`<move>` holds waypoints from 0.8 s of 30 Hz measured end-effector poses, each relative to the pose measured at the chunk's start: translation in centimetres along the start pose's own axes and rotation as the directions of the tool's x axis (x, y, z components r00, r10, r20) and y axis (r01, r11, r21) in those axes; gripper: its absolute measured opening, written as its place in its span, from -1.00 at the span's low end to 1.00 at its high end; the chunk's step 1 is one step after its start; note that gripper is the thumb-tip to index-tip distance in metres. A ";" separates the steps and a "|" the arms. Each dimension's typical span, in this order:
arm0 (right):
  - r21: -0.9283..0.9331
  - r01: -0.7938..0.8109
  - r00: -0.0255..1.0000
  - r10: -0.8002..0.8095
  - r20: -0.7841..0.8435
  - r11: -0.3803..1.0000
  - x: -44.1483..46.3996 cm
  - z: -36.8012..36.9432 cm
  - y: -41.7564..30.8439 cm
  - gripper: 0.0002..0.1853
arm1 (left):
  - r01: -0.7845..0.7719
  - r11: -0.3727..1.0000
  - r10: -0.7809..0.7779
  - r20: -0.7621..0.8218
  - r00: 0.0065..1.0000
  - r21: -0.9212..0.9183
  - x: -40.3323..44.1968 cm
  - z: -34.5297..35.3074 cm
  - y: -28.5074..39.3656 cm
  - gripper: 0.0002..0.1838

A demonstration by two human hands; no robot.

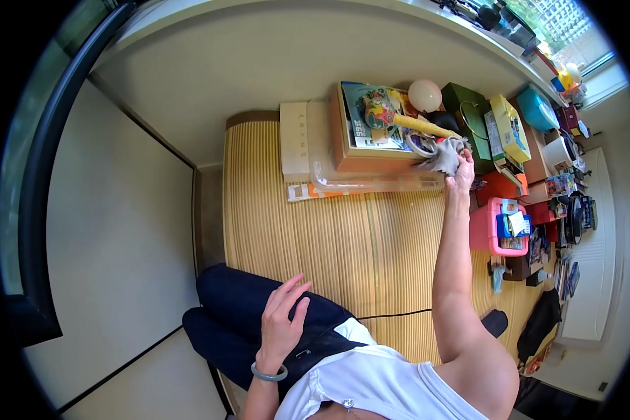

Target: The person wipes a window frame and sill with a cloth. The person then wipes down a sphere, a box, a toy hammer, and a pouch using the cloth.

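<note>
From where I stand, the person is seated at the near edge of a bed covered by a bamboo mat (329, 238), in a white top (392, 381) and dark trousers (241, 304). The right arm is stretched far out to the right, and the right hand (460, 170) is grasping a grey tuft (441, 155) — feather or cloth, I cannot tell which. That tuft sits at the near right corner of an open cardboard box (367, 162), which stands at the far side of the mat, close to the wall. Just beyond the tuft, a yellow stick (423, 125) slants over the box, with a flowered bulb (379, 110) at its left end; whether stick and tuft are joined, I can't make out. Magazines (358, 124) fill the left part of the box, and a pale balloon (425, 95) rests at its far right.

The left hand (285, 323) is empty, fingers loosely spread above the trousers, a bracelet (269, 376) on its wrist. To the left of the box lies a long cream carton (295, 150). On the right stand a green box (462, 99) and, beyond it, a yellow box (512, 129); nearer, just right of the forearm, is a pink container (481, 227). A black cord (399, 314) runs across the near part of the mat.
</note>
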State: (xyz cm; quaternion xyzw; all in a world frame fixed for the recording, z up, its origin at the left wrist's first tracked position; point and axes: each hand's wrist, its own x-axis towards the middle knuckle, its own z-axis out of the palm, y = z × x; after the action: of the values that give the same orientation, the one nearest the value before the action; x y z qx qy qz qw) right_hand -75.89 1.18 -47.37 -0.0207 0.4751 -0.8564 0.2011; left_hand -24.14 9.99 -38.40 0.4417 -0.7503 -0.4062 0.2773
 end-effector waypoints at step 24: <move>-0.460 -0.273 0.560 0.528 0.638 0.845 -35.1 5.7 2.8 -0.70 | -0.105 0.944 0.084 -0.080 0.993 -0.312 3.4 4.2 1.4 -0.42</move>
State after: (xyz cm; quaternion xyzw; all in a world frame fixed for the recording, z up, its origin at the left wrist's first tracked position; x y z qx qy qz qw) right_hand -41.44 8.02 -41.07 -0.2898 0.4696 -0.6154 0.5628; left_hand -29.52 8.89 -39.21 0.3684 -0.6864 -0.4924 0.3881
